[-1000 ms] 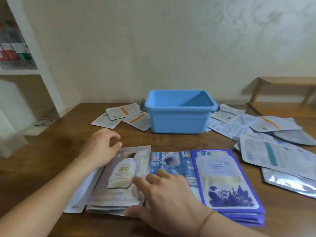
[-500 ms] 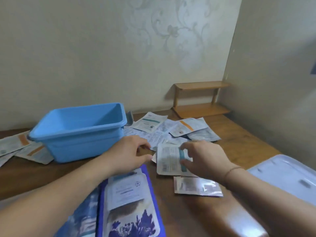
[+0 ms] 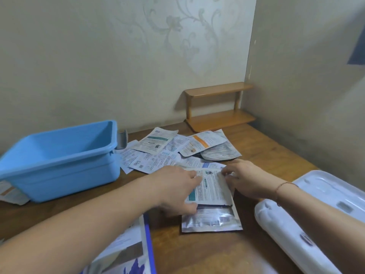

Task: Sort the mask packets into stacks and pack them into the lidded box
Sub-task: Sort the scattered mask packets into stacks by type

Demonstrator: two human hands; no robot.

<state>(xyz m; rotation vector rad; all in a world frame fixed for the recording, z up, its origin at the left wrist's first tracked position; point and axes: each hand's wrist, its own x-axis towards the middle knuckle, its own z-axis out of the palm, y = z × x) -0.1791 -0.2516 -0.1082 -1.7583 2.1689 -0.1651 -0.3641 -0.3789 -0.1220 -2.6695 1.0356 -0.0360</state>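
Both hands have drawn the white teal-striped mask packet [image 3: 210, 189] nearer, left hand [image 3: 175, 189] and right hand [image 3: 244, 179] pinching opposite edges; square it over the silver foil packet [image 3: 211, 219] beneath the fingers before letting go.

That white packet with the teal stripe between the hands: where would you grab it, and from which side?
Probably by its two long side edges, one from each side. The teal-striped packet lies flat on a silver packet, so only thin edges offer purchase. The left hand and right hand already sit at those edges.
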